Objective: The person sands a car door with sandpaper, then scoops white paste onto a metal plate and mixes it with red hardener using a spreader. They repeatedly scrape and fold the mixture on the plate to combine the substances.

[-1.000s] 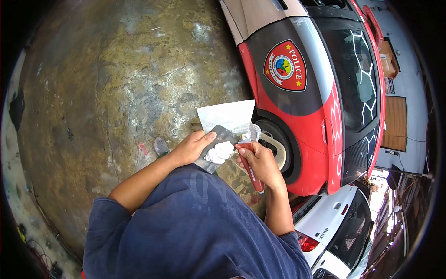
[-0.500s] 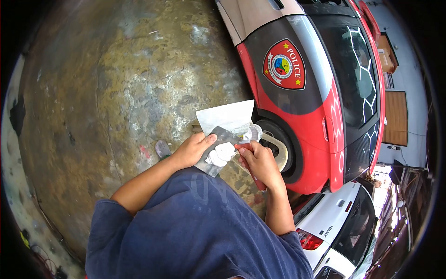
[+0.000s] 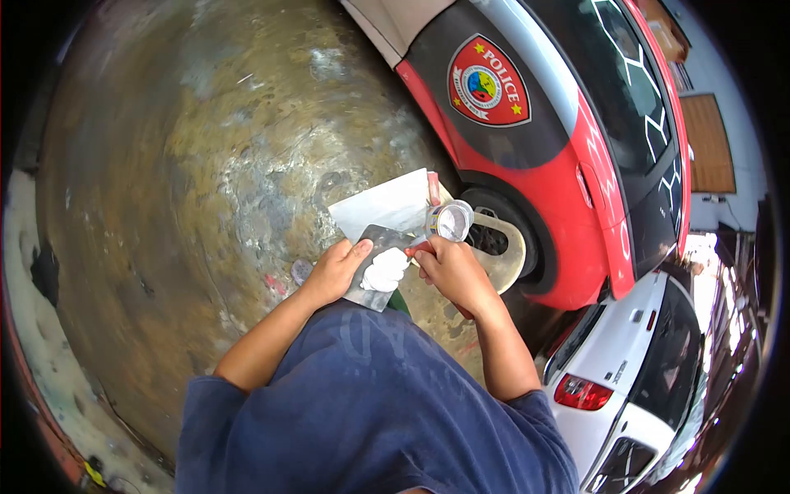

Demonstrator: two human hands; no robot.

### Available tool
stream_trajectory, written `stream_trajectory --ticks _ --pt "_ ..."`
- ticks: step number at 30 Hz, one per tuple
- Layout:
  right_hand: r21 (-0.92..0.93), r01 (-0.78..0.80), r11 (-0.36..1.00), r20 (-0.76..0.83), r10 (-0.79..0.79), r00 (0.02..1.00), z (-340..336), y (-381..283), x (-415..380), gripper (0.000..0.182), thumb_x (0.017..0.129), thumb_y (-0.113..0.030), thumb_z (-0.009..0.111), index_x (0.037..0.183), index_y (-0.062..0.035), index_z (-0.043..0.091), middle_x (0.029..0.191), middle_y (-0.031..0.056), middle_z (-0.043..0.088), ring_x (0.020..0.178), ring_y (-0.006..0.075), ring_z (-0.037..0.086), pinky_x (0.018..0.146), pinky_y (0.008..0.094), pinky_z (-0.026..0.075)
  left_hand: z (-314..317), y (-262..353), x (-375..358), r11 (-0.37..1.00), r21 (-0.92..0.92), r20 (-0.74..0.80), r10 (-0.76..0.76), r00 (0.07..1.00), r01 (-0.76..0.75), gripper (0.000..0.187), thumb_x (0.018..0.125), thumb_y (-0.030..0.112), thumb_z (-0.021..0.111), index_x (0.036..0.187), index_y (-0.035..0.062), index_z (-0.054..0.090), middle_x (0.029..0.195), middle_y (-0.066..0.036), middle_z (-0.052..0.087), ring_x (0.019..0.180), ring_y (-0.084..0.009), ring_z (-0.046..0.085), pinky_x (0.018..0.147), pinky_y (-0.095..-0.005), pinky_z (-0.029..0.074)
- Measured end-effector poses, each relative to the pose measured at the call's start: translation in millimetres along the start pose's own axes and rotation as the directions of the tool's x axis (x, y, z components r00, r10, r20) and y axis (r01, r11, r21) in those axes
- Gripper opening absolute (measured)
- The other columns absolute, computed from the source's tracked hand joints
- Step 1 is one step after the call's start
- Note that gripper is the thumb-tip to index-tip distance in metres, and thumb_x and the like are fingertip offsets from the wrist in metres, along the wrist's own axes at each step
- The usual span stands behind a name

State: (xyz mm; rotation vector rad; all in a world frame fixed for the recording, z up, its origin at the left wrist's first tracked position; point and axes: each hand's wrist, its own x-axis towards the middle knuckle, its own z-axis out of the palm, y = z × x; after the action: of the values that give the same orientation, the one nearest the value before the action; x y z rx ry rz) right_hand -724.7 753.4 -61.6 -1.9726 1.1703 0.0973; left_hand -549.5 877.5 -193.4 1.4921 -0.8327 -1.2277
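Note:
My left hand (image 3: 333, 273) grips a flat dark grey board (image 3: 380, 238) by its left edge, thumb on top. A thick mound of white putty (image 3: 384, 270) sits on that board. Closed around the red handle of a putty knife (image 3: 418, 247), my right hand (image 3: 457, 276) is at the board's right edge; the blade is mostly hidden. Just beyond my right hand is an open can (image 3: 450, 221) with whitish material inside. A white sheet (image 3: 383, 202) lies behind the board.
A pale stool-like seat (image 3: 512, 257) stands beside the wheel (image 3: 492, 226) of a red and black car (image 3: 568, 185) with a police emblem. A white vehicle (image 3: 613, 370) is at the lower right. Stained concrete floor (image 3: 206, 165) spreads out on the left.
The view has shifted, and the can now shows more fully beyond my right hand. Both hands keep their grips, with the putty still on the board.

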Motion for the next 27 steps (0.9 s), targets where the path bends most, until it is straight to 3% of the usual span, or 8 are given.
stream_trajectory --ticks 2,5,11,15,17,18,25,27 --pt "-0.031 0.078 0.996 -0.029 -0.079 0.996 2 12 6 0.021 0.093 -0.014 0.060 0.096 0.0032 0.071 0.082 0.0251 0.071 0.079 0.0402 0.071 0.073 0.0464 0.054 3 13 -1 1.000 0.016 -0.031 -0.012 0.999 0.012 0.059 0.103 0.047 0.054 0.073 -0.0018 0.046 0.065 -0.007 0.040 0.066 -0.0148 0.040 0.060 -0.0371 0.038" --pt "-0.077 0.070 0.995 -0.002 -0.070 0.998 -4 20 15 0.020 0.092 -0.013 0.059 0.096 0.0016 0.072 0.087 0.0263 0.070 0.086 0.0450 0.068 0.078 0.0505 0.053 4 -7 11 0.996 0.073 -0.007 -0.057 0.998 0.057 0.057 0.104 0.045 0.054 0.073 -0.0015 0.046 0.065 -0.007 0.039 0.066 -0.0144 0.038 0.060 -0.0363 0.037" --pt "-0.115 0.209 0.971 -0.022 -0.213 0.977 -8 54 38 0.020 0.090 -0.015 0.059 0.091 0.0007 0.072 0.084 0.0263 0.070 0.084 0.0433 0.069 0.079 0.0504 0.054 15 -16 32 0.998 -0.008 -0.015 -0.055 0.998 0.055 0.048 0.106 0.038 0.055 0.070 0.0066 0.047 0.067 0.003 0.039 0.066 -0.0086 0.034 0.059 -0.0344 0.035" --pt "-0.171 0.183 0.968 0.029 -0.181 0.983 -21 67 58 0.021 0.089 -0.017 0.061 0.090 0.0009 0.073 0.085 0.0272 0.070 0.086 0.0439 0.069 0.080 0.0504 0.054 32 -20 51 0.926 -0.324 0.031 -0.193 0.981 0.193 0.035 0.106 0.034 0.054 0.087 0.0059 0.061 0.082 0.004 0.056 0.076 -0.0067 0.048 0.069 -0.0298 0.043" --pt "-0.175 0.169 0.970 0.050 -0.163 0.985 -31 75 73 0.022 0.089 -0.018 0.062 0.090 0.0006 0.073 0.085 0.0271 0.070 0.086 0.0441 0.070 0.080 0.0500 0.054 45 9 61 0.895 -0.377 0.033 -0.244 0.969 0.238 0.031 0.107 0.032 0.053 0.101 0.0036 0.065 0.093 0.002 0.064 0.085 -0.0070 0.056 0.077 -0.0276 0.047" --pt "-0.171 0.166 0.971 0.054 -0.159 0.986 -36 80 81 0.022 0.089 -0.019 0.062 0.090 0.0002 0.073 0.086 0.0269 0.070 0.086 0.0441 0.070 0.080 0.0496 0.054 40 -5 70 0.893 -0.367 0.108 -0.238 0.965 0.261 0.034 0.107 0.032 0.053 0.118 0.0011 0.064 0.109 -0.002 0.068 0.098 -0.0085 0.060 0.088 -0.0264 0.047" --pt "-0.159 0.086 0.983 0.212 -0.051 0.976 -74 106 133 0.023 0.091 -0.018 0.057 0.099 -0.0023 0.071 0.094 0.0263 0.071 0.093 0.0412 0.069 0.083 0.0486 0.053 65 -18 119 0.773 -0.510 0.141 -0.359 0.923 0.379 0.043 0.106 0.036 0.052 0.130 0.0006 0.057 0.119 -0.007 0.066 0.104 -0.0151 0.062 0.094 -0.0315 0.049" --pt "0.001 0.130 0.991 0.155 -0.129 0.980 -95 116 144 0.024 0.093 -0.020 0.057 0.102 -0.0013 0.069 0.093 0.0241 0.071 0.091 0.0374 0.070 0.082 0.0458 0.053 70 -29 134 0.736 -0.559 0.085 -0.406 0.910 0.381 0.046 0.106 0.038 0.053 0.134 0.0010 0.054 0.124 -0.009 0.064 0.109 -0.0171 0.061 0.097 -0.0329 0.048"
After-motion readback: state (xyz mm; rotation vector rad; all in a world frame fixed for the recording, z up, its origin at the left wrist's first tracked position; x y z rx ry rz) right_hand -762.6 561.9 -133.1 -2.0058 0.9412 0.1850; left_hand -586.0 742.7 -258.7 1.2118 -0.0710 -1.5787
